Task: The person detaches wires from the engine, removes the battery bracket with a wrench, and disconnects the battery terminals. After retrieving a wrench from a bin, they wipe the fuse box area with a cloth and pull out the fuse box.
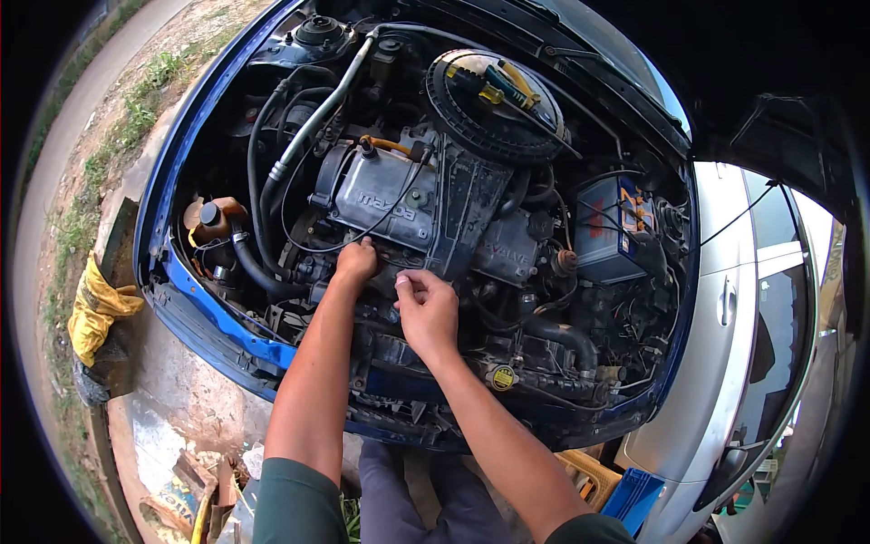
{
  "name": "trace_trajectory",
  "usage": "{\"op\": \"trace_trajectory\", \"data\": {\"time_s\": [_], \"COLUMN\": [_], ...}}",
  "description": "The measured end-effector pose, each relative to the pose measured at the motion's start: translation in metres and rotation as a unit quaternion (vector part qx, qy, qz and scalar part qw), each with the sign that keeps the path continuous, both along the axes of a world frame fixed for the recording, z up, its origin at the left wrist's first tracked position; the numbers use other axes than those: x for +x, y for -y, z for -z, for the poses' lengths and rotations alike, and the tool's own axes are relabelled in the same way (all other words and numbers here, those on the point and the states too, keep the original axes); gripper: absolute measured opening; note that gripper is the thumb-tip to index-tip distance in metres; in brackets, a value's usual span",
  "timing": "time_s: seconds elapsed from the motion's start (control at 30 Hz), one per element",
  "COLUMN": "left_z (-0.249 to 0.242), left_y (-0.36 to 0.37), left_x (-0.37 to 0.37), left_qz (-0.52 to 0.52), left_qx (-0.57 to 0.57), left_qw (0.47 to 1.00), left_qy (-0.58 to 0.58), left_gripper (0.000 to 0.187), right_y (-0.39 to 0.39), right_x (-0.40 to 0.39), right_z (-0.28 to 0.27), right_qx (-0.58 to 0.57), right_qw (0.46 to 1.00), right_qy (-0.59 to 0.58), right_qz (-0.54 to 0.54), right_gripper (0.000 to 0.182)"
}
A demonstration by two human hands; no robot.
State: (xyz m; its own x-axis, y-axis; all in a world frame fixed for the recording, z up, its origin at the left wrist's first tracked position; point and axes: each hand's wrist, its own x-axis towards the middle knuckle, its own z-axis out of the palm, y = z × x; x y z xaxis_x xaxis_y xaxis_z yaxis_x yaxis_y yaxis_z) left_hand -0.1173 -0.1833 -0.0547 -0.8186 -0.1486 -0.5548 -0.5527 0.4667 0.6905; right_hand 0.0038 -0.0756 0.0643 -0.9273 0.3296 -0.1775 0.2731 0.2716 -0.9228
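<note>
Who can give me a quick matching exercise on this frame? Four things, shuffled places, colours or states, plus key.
Things:
1. Left hand
2. Battery
3. Radiator cap
4. Hand tools

Places, colours or states:
A. Lying on top of the round black housing
B. Round, yellow on top
C. At the lower edge of the metal cover marked "mazda"
D. Grey side with red marking

Pairs: 1-C, 2-D, 3-B, 4-A

Bright daylight gleams off the valve cover (376, 186); curved edges fade black.

Engine (385, 192) central, reservoir (214, 218) left, battery (605, 234) right — tools (520, 82) behind
</note>
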Motion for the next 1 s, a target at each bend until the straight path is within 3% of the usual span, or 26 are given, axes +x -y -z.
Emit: {"op": "trace_trajectory", "data": {"time_s": [0.03,0.1,0.27,0.33,0.43,0.47,0.5,0.57,0.63,0.67,0.7,0.77,0.8,0.83,0.93,1.0], "left_z": [-0.001,-0.001,0.036,0.033,0.045,0.054,0.035,0.022,0.055,0.069,0.072,0.063,0.018,0.005,-0.003,-0.003], "left_y": [0.0,-0.001,-0.004,-0.004,-0.007,-0.012,-0.012,-0.012,-0.008,-0.008,-0.006,0.0,-0.005,-0.006,-0.009,-0.007], "left_x": [-0.002,-0.004,-0.011,-0.009,-0.015,-0.019,-0.018,-0.012,-0.024,-0.026,-0.021,-0.019,-0.007,-0.007,0.0,0.0], "left_qz": [0.002,-0.06,-0.059,-0.096,-0.096,-0.184,-0.201,-0.201,-0.182,-0.165,-0.165,-0.119,-0.188,-0.185,-0.068,-0.079], "left_qx": [-0.003,0.153,0.101,0.167,0.165,0.252,0.308,0.298,0.246,0.193,0.192,0.205,0.287,0.288,0.37,0.393], "left_qw": [1.0,0.984,0.99,0.978,0.978,0.945,0.923,0.929,0.947,0.962,0.962,0.965,0.933,0.933,0.902,0.887], "left_qy": [0.0,0.069,0.08,0.074,0.083,0.094,0.11,0.092,0.095,0.1,0.105,0.11,0.111,0.108,0.212,0.228], "left_gripper": [0.062,0.057,0.054,0.055,0.052,0.051,0.032,0.032,0.032,0.032,0.032,0.035,0.035,0.035,0.034,0.034], "right_y": [0.003,0.002,-0.006,-0.005,-0.007,-0.018,-0.031,-0.067,-0.119,-0.145,-0.154,-0.18,-0.183,-0.187,-0.187,-0.185], "right_x": [-0.003,-0.005,-0.013,-0.015,-0.014,-0.013,-0.01,-0.009,-0.004,-0.001,0.003,0.011,0.013,0.014,0.014,0.006], "right_z": [0.007,0.014,0.015,0.011,0.008,0.003,0.002,0.005,0.017,0.029,0.012,0.023,0.029,0.033,0.044,0.053], "right_qx": [-0.017,-0.021,-0.09,-0.118,-0.149,-0.123,-0.1,-0.067,0.005,0.128,0.215,0.236,0.234,0.252,0.283,0.276], "right_qw": [1.0,1.0,0.995,0.991,0.987,0.986,0.981,0.962,0.956,0.945,0.932,0.934,0.934,0.939,0.94,0.938], "right_qy": [0.003,0.01,0.043,0.059,0.033,0.001,-0.027,-0.07,-0.052,-0.051,-0.007,0.118,0.116,0.127,0.154,0.207], "right_qz": [0.013,0.009,0.019,0.034,0.059,0.113,0.167,0.254,0.29,0.296,0.292,0.24,0.242,0.196,0.112,0.041], "right_gripper": [0.021,0.02,0.02,0.021,0.023,0.023,0.023,0.025,0.024,0.023,0.025,0.025,0.025,0.025,0.026,0.034]}}
